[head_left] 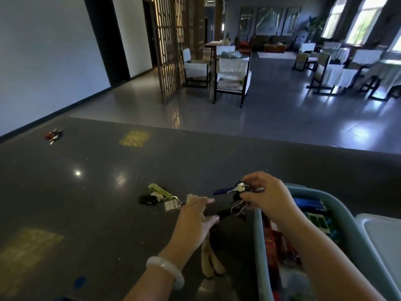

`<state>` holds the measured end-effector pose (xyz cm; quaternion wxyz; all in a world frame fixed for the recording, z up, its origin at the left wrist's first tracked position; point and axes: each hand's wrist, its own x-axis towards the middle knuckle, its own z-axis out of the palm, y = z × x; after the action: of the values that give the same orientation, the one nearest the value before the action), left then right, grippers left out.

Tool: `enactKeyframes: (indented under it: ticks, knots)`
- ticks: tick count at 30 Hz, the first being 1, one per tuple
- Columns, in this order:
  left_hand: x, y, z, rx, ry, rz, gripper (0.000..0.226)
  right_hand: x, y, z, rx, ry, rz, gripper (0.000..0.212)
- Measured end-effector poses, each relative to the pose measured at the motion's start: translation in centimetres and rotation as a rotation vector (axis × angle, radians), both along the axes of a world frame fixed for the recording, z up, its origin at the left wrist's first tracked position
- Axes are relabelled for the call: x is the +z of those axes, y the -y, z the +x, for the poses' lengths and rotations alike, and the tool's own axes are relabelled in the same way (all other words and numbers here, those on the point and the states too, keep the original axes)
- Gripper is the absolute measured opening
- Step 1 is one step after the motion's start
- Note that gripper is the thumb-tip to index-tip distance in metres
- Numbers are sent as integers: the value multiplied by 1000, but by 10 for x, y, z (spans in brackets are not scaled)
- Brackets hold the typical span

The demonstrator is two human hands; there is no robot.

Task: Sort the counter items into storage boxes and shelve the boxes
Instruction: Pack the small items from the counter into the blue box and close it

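I see the right hand (263,193) pinching a key bunch (238,193) just left of the blue box (260,235), left hand (195,220) spread beneath; dangling clips could snag its rim.

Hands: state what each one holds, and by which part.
The right hand pinches a key bunch at its ring end, above the counter. The left hand holds nothing; its straight fingers reach toward the bunch's hanging black tag.
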<state>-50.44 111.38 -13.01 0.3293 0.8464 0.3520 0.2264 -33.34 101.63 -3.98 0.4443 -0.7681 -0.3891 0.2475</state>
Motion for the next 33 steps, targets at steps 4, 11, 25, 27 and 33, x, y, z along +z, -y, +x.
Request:
enactKeyframes:
  ticks: [4,11,25,27,33]
  knots:
    - [30,23,17,-50,51,-129,40,19,32,18,-13,-86,100,29]
    - [55,71,59,-275,124,-23,30,35,101,63,-45,-113,152,27]
    - [51,121,91,-631,111,-273,51,12,167,64,15,-187,-17,17]
    - [48,126,95,-630,92,-248,33,8,173,70,17,-143,-70,21]
    - [33,135,113,-566,44,-192,20,-10,182,92,-13,61,-208,32]
